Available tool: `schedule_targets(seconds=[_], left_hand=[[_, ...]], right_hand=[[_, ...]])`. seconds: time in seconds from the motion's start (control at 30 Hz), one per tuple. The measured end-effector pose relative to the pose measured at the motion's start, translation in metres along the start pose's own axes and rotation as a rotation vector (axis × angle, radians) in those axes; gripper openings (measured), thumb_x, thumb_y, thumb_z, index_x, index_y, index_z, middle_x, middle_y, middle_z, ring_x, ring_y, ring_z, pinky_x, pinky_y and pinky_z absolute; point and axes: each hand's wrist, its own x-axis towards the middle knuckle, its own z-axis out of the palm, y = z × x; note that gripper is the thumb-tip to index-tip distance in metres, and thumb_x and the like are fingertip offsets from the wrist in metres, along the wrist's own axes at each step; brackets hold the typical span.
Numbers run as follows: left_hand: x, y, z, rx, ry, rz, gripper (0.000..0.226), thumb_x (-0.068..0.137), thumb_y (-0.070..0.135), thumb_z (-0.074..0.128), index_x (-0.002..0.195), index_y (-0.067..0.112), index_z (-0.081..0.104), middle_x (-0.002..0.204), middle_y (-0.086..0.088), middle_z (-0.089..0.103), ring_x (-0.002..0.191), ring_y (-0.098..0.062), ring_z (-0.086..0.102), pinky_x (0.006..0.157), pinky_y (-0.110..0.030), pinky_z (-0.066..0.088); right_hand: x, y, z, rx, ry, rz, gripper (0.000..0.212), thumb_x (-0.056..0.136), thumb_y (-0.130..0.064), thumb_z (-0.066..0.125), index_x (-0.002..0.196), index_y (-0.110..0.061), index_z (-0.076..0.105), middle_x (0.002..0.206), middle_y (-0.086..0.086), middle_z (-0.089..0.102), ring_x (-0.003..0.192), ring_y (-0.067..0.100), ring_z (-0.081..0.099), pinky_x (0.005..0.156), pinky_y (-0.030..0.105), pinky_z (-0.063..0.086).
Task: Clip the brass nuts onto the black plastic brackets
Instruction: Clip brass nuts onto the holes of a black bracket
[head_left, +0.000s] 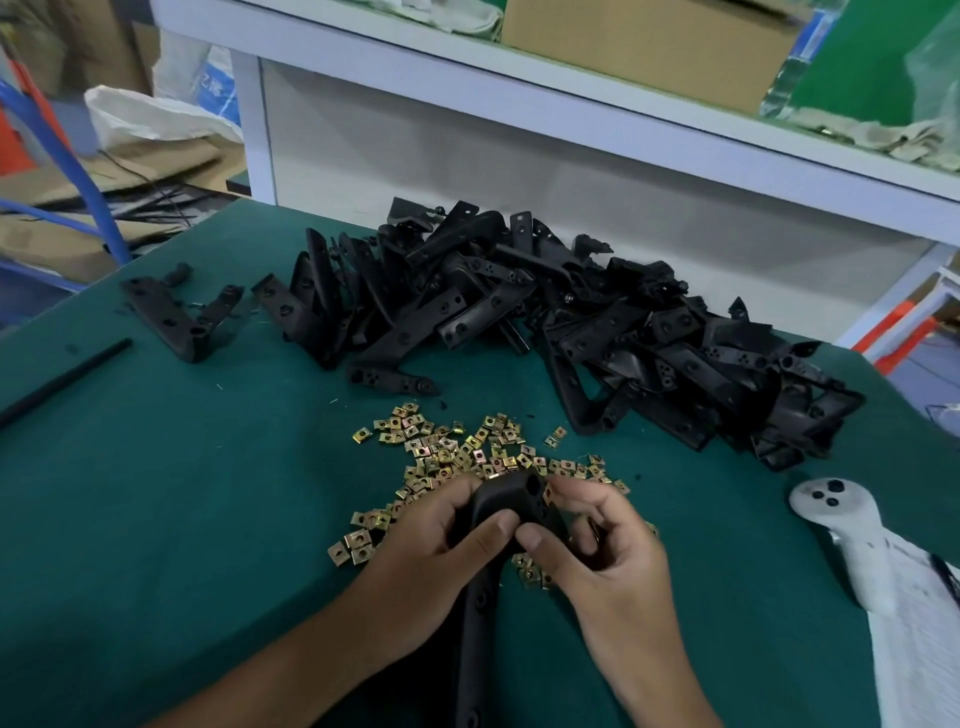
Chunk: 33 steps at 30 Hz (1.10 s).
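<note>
Both hands, left (441, 551) and right (602, 551), grip one black bracket (511, 499).

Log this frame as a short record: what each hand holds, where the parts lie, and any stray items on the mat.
left hand: left hand grips the held bracket near its top end
right hand: right hand pinches the same bracket's top end; whether it holds a nut cannot be told
brass nuts: loose brass nuts scattered on the green mat, under and beyond the hands
bracket pile: bracket pile heaped at the mat's far side
set apart: two brackets far left
stray items: white controller at right; black rod at left
</note>
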Motion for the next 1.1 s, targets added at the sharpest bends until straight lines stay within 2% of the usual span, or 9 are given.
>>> schedule_targets(seconds=[0.1,0.2,0.37,0.53,0.63,0.73,0.83,0.93,1.1], left_hand=[[0.000,-0.001,0.001,-0.008,0.003,-0.006,0.032,0.083,0.059,0.064,0.097,0.031,0.069,0.087,-0.021,0.062,0.077,-0.021,0.058,0.068,-0.037,0.045],[0.000,0.000,0.001,-0.032,-0.023,-0.007,0.029,0.084,0.057,0.063,0.101,0.034,0.070,0.092,-0.016,0.067,0.082,-0.020,0.063,0.071,-0.036,0.049],[-0.001,0.003,0.003,-0.048,-0.055,-0.012,0.016,0.094,0.040,0.063,0.105,0.031,0.071,0.100,-0.009,0.072,0.094,-0.020,0.069,0.081,-0.035,0.055],[-0.004,0.005,0.004,-0.092,-0.076,-0.045,0.031,0.088,0.048,0.064,0.110,0.027,0.070,0.110,-0.015,0.072,0.107,-0.036,0.067,0.093,-0.055,0.053],[-0.004,0.004,0.006,-0.087,-0.059,-0.058,0.030,0.088,0.049,0.065,0.108,0.026,0.070,0.106,-0.017,0.071,0.102,-0.034,0.068,0.089,-0.052,0.054],[-0.004,0.006,0.004,-0.103,-0.016,-0.072,0.029,0.087,0.052,0.067,0.105,0.029,0.071,0.096,-0.004,0.073,0.090,-0.019,0.069,0.074,-0.026,0.054],[0.001,0.012,0.001,-0.360,0.065,-0.150,0.030,0.090,0.045,0.070,0.110,0.023,0.073,0.109,-0.013,0.075,0.097,-0.026,0.073,0.078,-0.027,0.058],[0.007,0.016,0.000,-0.628,0.140,-0.227,0.029,0.089,0.031,0.063,0.104,0.009,0.075,0.113,-0.024,0.072,0.094,-0.033,0.074,0.077,-0.039,0.062],[0.010,0.016,-0.003,-0.646,0.180,-0.275,0.035,0.084,0.032,0.066,0.107,0.006,0.073,0.100,-0.017,0.075,0.072,-0.020,0.074,0.061,-0.033,0.061]], right_hand=[[0.000,0.002,-0.002,-0.052,0.051,-0.076,0.051,0.064,-0.065,0.082,0.105,-0.036,0.073,0.069,-0.017,0.051,0.067,0.004,0.043,0.060,0.022,0.042],[0.000,0.005,-0.001,-0.081,0.071,-0.113,0.050,0.068,-0.065,0.082,0.104,-0.032,0.072,0.066,-0.013,0.039,0.065,0.007,0.039,0.057,0.033,0.039],[-0.001,0.007,-0.002,-0.028,0.046,-0.140,0.046,0.071,-0.060,0.084,0.099,-0.025,0.071,0.067,-0.010,0.040,0.067,0.016,0.040,0.060,0.050,0.045],[-0.001,0.005,-0.002,-0.010,0.037,-0.179,0.039,0.073,-0.054,0.084,0.092,-0.024,0.069,0.068,-0.008,0.042,0.067,0.034,0.042,0.058,0.055,0.046],[-0.002,0.003,-0.002,-0.022,0.002,-0.184,0.037,0.074,-0.054,0.083,0.092,-0.025,0.068,0.071,-0.001,0.047,0.069,0.030,0.048,0.060,0.049,0.049],[0.005,0.003,-0.005,0.301,-0.134,0.016,0.031,0.082,-0.045,0.074,0.103,-0.022,0.071,0.096,0.006,0.068,0.090,0.022,0.064,0.074,0.030,0.056],[0.015,0.008,-0.016,0.853,-0.146,0.299,0.035,0.090,-0.008,0.049,0.118,-0.006,0.069,0.120,0.014,0.069,0.096,0.021,0.065,0.084,0.030,0.058],[0.019,0.010,-0.019,0.938,-0.118,0.373,0.047,0.090,0.019,0.034,0.125,0.003,0.061,0.128,0.023,0.066,0.101,0.020,0.071,0.082,0.028,0.059],[0.018,0.003,-0.017,0.903,-0.252,0.366,0.041,0.096,0.002,0.047,0.137,0.001,0.051,0.135,0.024,0.062,0.126,0.030,0.061,0.093,0.030,0.056]])
